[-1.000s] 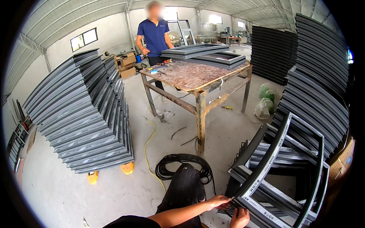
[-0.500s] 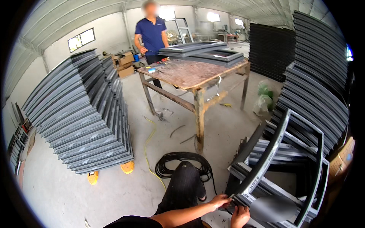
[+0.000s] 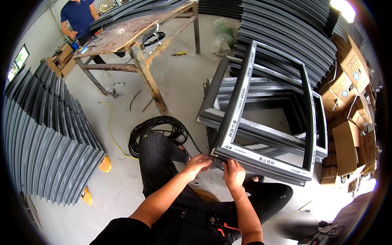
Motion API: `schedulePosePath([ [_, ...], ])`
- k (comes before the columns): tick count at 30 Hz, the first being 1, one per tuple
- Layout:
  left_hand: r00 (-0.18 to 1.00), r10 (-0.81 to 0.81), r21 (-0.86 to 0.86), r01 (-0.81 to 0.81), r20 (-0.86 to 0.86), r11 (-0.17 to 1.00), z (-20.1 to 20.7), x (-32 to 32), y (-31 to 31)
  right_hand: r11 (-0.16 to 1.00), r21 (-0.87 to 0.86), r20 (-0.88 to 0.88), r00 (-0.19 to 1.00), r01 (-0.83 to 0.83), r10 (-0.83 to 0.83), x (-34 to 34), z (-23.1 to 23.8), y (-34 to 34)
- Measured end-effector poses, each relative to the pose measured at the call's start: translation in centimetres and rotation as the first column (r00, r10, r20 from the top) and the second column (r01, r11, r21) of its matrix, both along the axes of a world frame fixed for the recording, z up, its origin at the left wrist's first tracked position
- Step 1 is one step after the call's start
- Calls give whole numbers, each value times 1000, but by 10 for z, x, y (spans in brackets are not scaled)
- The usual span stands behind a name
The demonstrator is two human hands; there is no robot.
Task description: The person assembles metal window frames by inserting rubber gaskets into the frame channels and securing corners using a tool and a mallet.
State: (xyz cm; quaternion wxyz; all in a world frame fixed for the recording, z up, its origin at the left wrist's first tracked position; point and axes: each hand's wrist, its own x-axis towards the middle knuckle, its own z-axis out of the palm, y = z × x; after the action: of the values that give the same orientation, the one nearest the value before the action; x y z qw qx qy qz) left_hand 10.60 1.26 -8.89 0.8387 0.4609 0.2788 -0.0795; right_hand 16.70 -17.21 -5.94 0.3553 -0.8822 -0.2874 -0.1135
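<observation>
A dark grey window frame (image 3: 240, 98) with white printed protective film lies tilted on top of several similar frames, right of my knees. At its near left corner my left hand (image 3: 199, 164) is closed, fingertips pressed together against the corner. Close beside it, my right hand (image 3: 234, 174) is closed in a pinch at the frame's near edge. A thin dark strip seems to show between the hands; what the fingers grip is too small to make out. From a black coil (image 3: 134, 141) of cord or strip on the floor, one strand runs toward my left hand.
Stacked frames stand left (image 3: 53, 139) and far right (image 3: 281, 45). A worn table (image 3: 122, 34) carries frames and small tools; a person in a blue shirt (image 3: 77, 16) stands behind it. Cardboard boxes (image 3: 347, 143) are piled right. A yellow cord (image 3: 111, 126) crosses the floor.
My view has swung right and down, bringing the frame and both hands nearer the middle. Both hands stay at the frame's near left corner; the right now pinches at its edge.
</observation>
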Motion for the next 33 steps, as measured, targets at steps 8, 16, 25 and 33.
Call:
schedulePosePath([
  [8,997,47,-6,-47,-55,999,4,12,7,1000,-11,7,1000,-11,11,-1,3,2],
  [16,999,40,144,-38,-9,989,-6,19,-5,998,-47,-19,999,-28,28,2,4,2],
  [25,987,79,-78,-90,-138,993,10,18,-14,995,-100,-30,999,-20,17,2,6,3],
  [33,980,130,-30,-136,-152,990,-5,28,-27,976,-212,-91,996,-44,25,-9,12,-11],
])
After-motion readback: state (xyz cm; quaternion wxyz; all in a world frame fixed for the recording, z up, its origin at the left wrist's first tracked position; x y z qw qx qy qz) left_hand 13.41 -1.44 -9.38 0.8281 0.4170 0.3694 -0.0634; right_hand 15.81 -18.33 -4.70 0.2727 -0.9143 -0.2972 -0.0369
